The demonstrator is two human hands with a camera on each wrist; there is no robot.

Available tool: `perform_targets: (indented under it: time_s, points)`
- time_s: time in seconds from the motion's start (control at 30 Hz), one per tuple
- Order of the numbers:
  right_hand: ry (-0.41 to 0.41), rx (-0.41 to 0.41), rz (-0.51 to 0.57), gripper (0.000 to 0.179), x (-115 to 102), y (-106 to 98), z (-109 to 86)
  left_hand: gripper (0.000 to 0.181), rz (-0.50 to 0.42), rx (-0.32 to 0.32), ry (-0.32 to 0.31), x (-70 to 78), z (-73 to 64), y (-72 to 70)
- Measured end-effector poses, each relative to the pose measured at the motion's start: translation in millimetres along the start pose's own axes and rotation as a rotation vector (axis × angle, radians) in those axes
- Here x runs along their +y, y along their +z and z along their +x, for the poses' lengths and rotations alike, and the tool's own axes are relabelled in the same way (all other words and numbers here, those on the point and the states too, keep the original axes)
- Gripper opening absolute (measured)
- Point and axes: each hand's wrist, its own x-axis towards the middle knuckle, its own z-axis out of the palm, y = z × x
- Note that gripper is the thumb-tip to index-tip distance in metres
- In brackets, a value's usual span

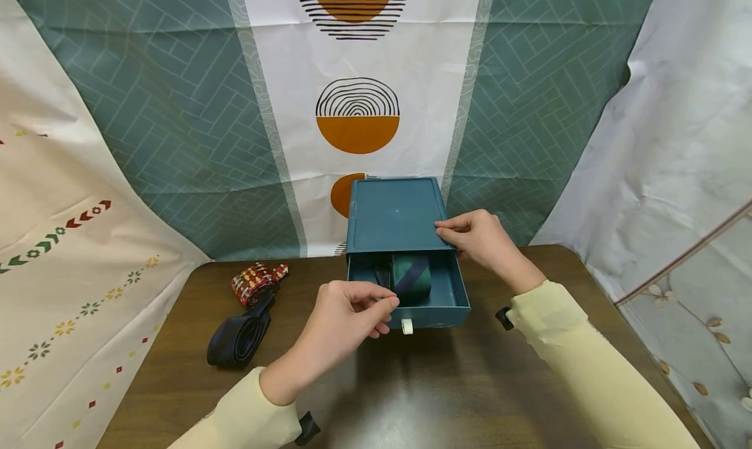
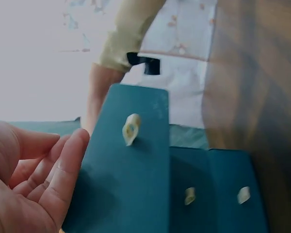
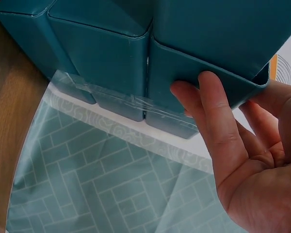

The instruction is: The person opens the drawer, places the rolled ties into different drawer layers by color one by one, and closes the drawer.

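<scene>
A teal drawer box (image 1: 396, 214) has its top drawer (image 1: 446, 315) pulled out. Inside lies a rolled green-and-navy striped necktie (image 1: 411, 276), with something dark to its left. My left hand (image 1: 349, 315) is at the drawer's front left corner, thumb and fingers apart and holding nothing. In the left wrist view, its fingertips overlap the side of the drawer front, apart from the cream pull tab (image 2: 131, 129). My right hand (image 1: 484, 240) holds the box's upper right edge. Two of its fingers (image 3: 216, 99) lie along the side wall in the right wrist view.
On the wooden table's left lie a rolled red-and-yellow patterned necktie (image 1: 255, 282) and a rolled navy necktie (image 1: 239, 337). Two lower drawers with cream tabs (image 2: 244, 195) are closed under the top one. A patterned cloth (image 1: 194, 142) hangs behind the box.
</scene>
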Motion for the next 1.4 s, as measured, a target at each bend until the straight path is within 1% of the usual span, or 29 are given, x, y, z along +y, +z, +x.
perform_targets:
  time_s: [0.2,0.33,0.43,0.53,0.77,0.9,1.1,1.2,1.4]
  points:
    - [0.001,0.001,-0.009,0.034,1,0,0.9,0.016,-0.037,-0.063,-0.037,-7.0,-7.5,10.8]
    - [0.0,-0.003,-0.009,0.034,1,0,1.3,0.022,-0.045,-0.058,-0.052,-12.2,-10.9,18.6]
    - [-0.001,-0.002,-0.01,0.034,1,0,1.3,0.022,-0.041,-0.036,-0.042,-14.4,-12.1,22.5]
    - [0.0,-0.001,-0.009,0.034,1,0,1.2,0.018,-0.025,-0.028,-0.029,-18.6,-12.3,25.0]
    - [0.007,-0.002,-0.009,0.034,1,0,1.4,0.015,0.035,-0.036,0.01,-50.9,-6.0,29.5]
    - [0.006,-0.002,-0.009,0.034,1,0,1.6,0.015,0.068,-0.046,0.033,-54.8,-4.3,28.8]
    - [-0.002,-0.004,-0.001,0.035,1,0,1.4,0.015,0.142,-0.039,0.076,-57.9,-1.7,29.2]
    - [0.0,-0.008,0.002,0.036,2,-1,1.1,0.014,0.158,-0.042,0.071,-60.1,-0.7,30.2]
    - [0.001,-0.009,0.004,0.036,1,-1,0.6,0.014,0.162,-0.039,0.062,-64.7,-0.4,33.1]
